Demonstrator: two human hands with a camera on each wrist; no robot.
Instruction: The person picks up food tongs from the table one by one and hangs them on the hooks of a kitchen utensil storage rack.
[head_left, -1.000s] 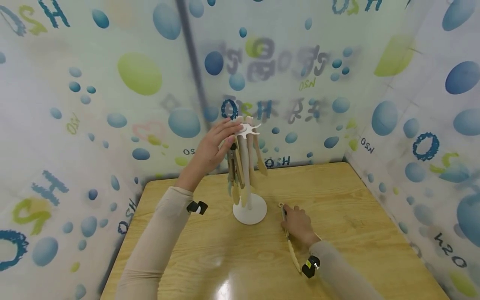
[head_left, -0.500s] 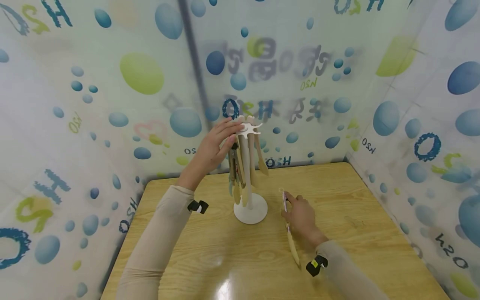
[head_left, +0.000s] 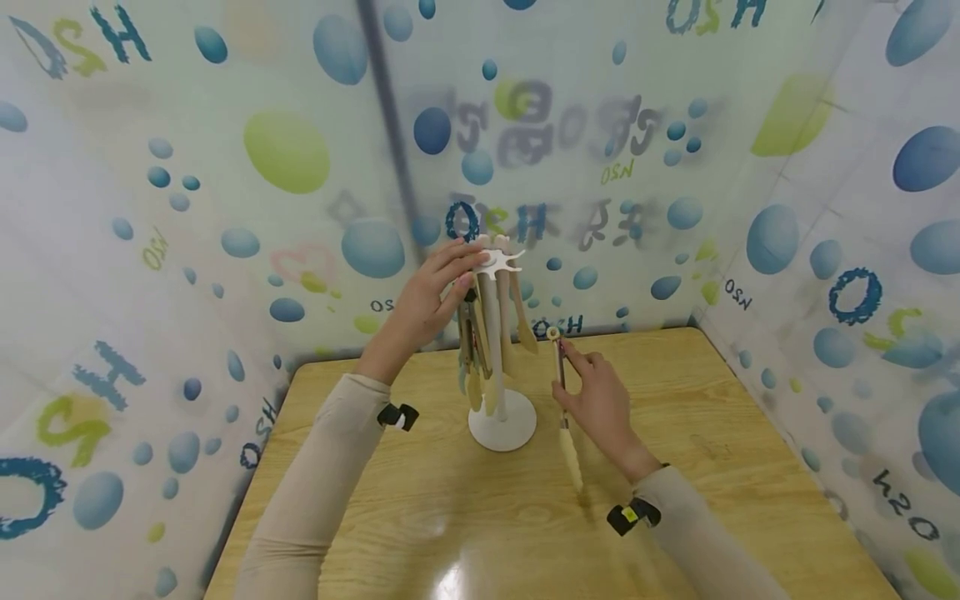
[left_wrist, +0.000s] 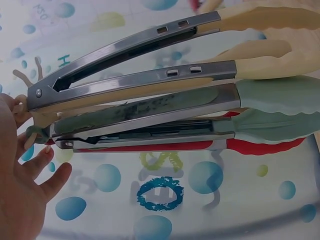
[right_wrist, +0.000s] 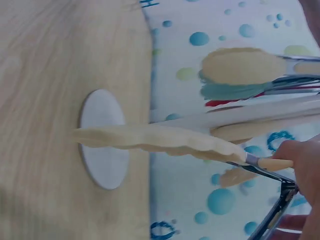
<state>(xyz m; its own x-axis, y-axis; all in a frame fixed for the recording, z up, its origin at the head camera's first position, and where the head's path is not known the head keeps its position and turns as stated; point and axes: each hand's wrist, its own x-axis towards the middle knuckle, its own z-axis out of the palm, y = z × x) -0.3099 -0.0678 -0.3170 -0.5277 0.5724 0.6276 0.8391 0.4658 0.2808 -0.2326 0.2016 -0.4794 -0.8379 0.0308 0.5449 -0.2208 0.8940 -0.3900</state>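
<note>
My left hand [head_left: 423,300] rests with its fingers laid across the top of a white utensil rack [head_left: 497,265], the thumb just below. Beside that hand hang cream tongs [left_wrist: 150,81], mint-green tongs [left_wrist: 277,95] and red-tipped tongs [left_wrist: 265,146]. My right hand [head_left: 603,408] pinches the metal upper part of another pair of cream tongs [head_left: 570,458], to the right of the rack. These held tongs hang almost upright, ring end up, and their scalloped cream tips [right_wrist: 165,138] pass in front of the round base in the right wrist view.
A wooden table [head_left: 690,467] carries the rack on its round white base [head_left: 517,435]. More cream utensils [head_left: 527,333] hang on the rack's right side. Behind and at both sides stand patterned curtain walls [head_left: 300,150], close to the table's back edge.
The right hand has raised the cream tongs off the table, moving them away from me and tilting them more upright beside the rack. The left hand stays on the rack top.
</note>
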